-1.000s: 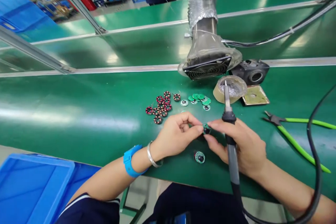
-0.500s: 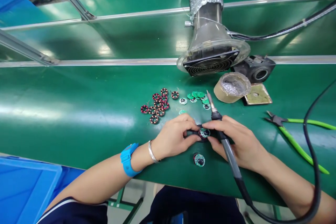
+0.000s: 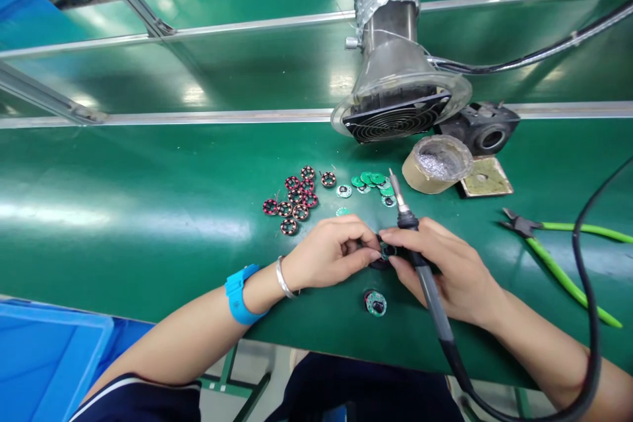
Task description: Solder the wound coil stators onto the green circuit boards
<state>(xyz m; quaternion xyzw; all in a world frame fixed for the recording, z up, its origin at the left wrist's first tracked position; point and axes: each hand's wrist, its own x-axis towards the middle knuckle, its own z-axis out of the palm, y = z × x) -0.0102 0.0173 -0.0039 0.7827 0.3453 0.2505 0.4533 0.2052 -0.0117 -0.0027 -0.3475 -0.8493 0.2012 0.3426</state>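
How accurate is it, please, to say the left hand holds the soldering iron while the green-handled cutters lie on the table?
One slip: the head view shows the right hand, not the left hand, holding the soldering iron, while the green-handled cutters lie on the table.

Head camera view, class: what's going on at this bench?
A person's left hand and right hand meet at a small round green circuit board, partly hidden. The right hand also holds a grey-and-black soldering iron, its metal tip pointing away from the person. Another round green board sits nearer the person. Beyond the hands lie red and copper-coloured ring coils beside loose round green boards.
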